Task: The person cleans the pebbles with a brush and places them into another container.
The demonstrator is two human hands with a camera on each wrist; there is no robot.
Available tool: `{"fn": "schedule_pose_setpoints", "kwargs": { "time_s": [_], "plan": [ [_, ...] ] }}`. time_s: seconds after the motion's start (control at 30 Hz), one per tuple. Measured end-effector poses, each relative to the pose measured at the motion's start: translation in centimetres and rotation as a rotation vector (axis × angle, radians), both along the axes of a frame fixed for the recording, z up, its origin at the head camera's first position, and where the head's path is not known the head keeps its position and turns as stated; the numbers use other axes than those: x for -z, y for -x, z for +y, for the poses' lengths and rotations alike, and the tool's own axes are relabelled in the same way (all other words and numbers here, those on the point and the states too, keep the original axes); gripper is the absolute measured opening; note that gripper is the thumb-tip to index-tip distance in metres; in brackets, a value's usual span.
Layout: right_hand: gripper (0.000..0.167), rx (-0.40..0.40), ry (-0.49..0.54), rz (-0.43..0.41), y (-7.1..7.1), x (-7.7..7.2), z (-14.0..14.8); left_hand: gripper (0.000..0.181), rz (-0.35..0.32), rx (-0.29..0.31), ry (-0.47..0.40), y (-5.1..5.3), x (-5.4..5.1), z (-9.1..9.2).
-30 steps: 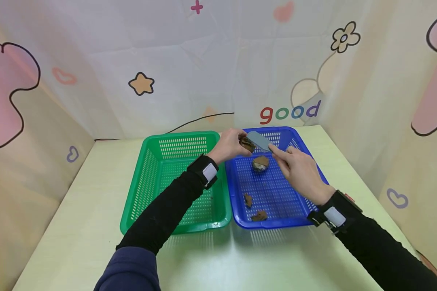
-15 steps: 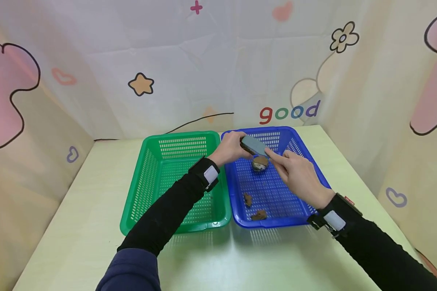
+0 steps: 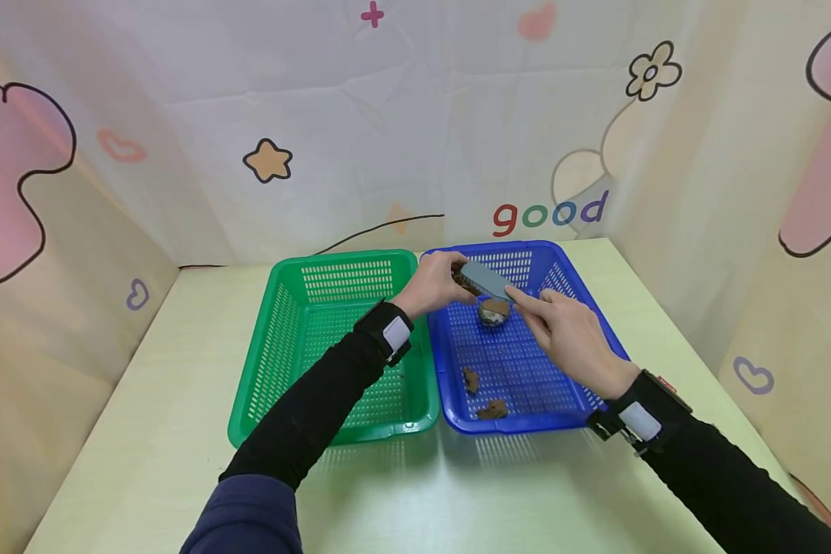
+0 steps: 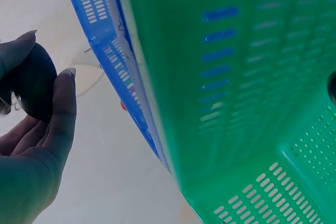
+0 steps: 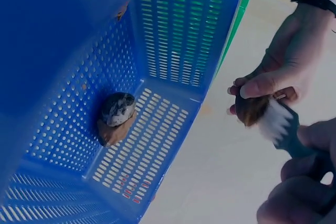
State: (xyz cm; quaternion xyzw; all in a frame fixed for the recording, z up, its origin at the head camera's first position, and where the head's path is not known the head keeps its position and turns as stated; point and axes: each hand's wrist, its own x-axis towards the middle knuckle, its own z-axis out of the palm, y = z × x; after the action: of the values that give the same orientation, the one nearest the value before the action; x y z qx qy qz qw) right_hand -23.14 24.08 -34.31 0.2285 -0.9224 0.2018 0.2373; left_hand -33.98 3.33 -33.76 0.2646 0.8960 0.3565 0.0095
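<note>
Over the back left of the blue basket (image 3: 526, 422), the left hand (image 3: 431, 285) holds a dark rounded stone-like object (image 5: 251, 109) between thumb and fingers. The right hand (image 3: 569, 335) grips a grey-green brush (image 3: 486, 280), its index finger stretched along the back. In the right wrist view the brush's white bristles (image 5: 275, 122) touch the held object. The left wrist view shows the object (image 4: 34, 83) pinched in the left hand (image 4: 39, 145); the brush is out of sight there. A second lump (image 3: 494, 312), brown with a black-and-white part, lies in the blue basket.
Two small brown pieces, one (image 3: 471, 380) above the other (image 3: 493, 409), lie near the front of the blue basket. A green basket (image 3: 403, 428) stands directly to its left. Both stand on a pale table (image 3: 145, 400) before a printed curtain (image 3: 360, 154).
Both hands have shifted slightly down and left over the second, the brush still against the object. The brush has tilted and slid a little along it. The baskets and loose pieces stay put.
</note>
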Motion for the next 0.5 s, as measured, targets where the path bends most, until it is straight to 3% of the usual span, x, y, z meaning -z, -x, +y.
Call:
{"fn": "schedule_pose_setpoints", "kwargs": {
  "time_s": [0.1,0.27,0.5],
  "plan": [
    [0.037,0.003,0.004,-0.001,-0.22,0.02,0.34,0.05,0.001,-0.017,-0.014,0.03,0.0,-0.4],
    [0.037,0.052,0.011,-0.01,0.19,-0.12,0.31,0.052,-0.002,0.01,0.009,-0.09,-0.09,-0.43],
    [0.038,0.04,0.023,-0.04,-0.34,-0.11,0.54,0.054,0.006,0.019,0.027,-0.32,0.06,-0.58]
  ]
}}
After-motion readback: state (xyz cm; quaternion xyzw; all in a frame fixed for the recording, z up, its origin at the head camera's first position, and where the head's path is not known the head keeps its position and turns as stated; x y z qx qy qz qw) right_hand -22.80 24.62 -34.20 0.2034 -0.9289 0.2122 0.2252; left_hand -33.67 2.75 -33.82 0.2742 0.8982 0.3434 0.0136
